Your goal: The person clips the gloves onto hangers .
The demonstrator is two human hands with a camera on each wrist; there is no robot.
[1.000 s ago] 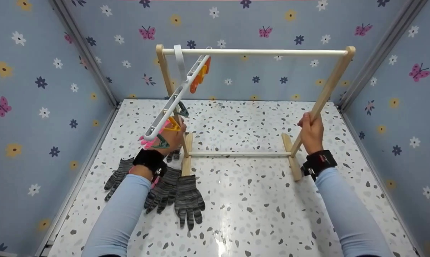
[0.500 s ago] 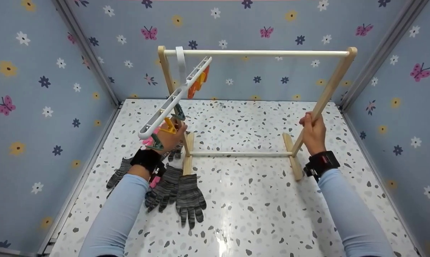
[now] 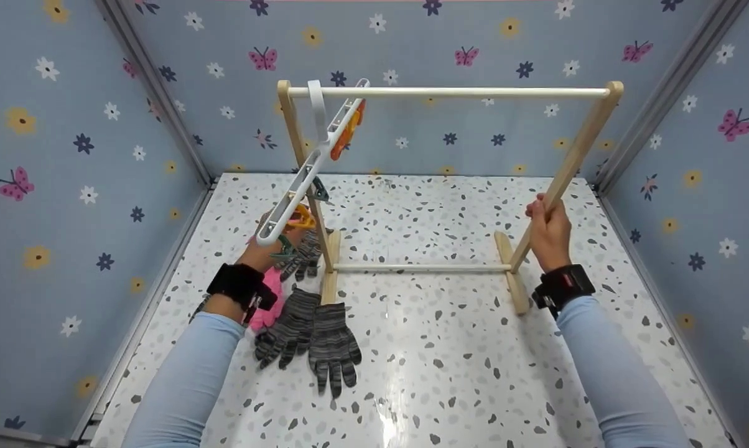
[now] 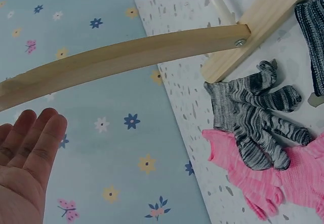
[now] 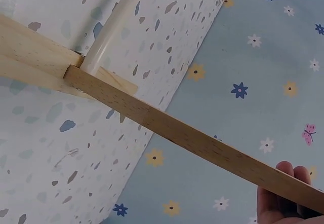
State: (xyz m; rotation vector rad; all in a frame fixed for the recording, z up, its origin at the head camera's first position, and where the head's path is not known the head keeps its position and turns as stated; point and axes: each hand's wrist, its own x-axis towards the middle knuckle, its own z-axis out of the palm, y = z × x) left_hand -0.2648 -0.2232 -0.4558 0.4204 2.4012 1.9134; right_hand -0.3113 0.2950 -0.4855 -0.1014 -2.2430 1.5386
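Note:
A wooden rack (image 3: pixel 561 168) with white crossbars stands on the speckled surface. My right hand (image 3: pixel 549 233) grips its right post, the fingers curled round the wood in the right wrist view. Apart from the left post (image 4: pixel 126 57) is my left hand (image 4: pixel 28 168), palm showing and fingers nearly straight. In the head view it is partly hidden behind a white clip hanger (image 3: pixel 319 154), which hangs slanted by its hook from the left end of the top bar (image 3: pixel 461 92). Orange clips (image 3: pixel 343 138), a yellow clip (image 3: pixel 302 216) and dark green clips (image 3: pixel 319 188) hang from it.
Grey striped gloves (image 3: pixel 333 348) lie at the rack's left foot (image 3: pixel 330 283). A pink glove (image 3: pixel 269 305) lies beside them, partly under my left wrist. Flower-patterned walls (image 3: pixel 443 37) enclose the surface at the back and both sides.
My left hand has let go of the left post and moved left, uncovering more of the pink and grey gloves. The hanger has swung a little. My right hand keeps its grip.

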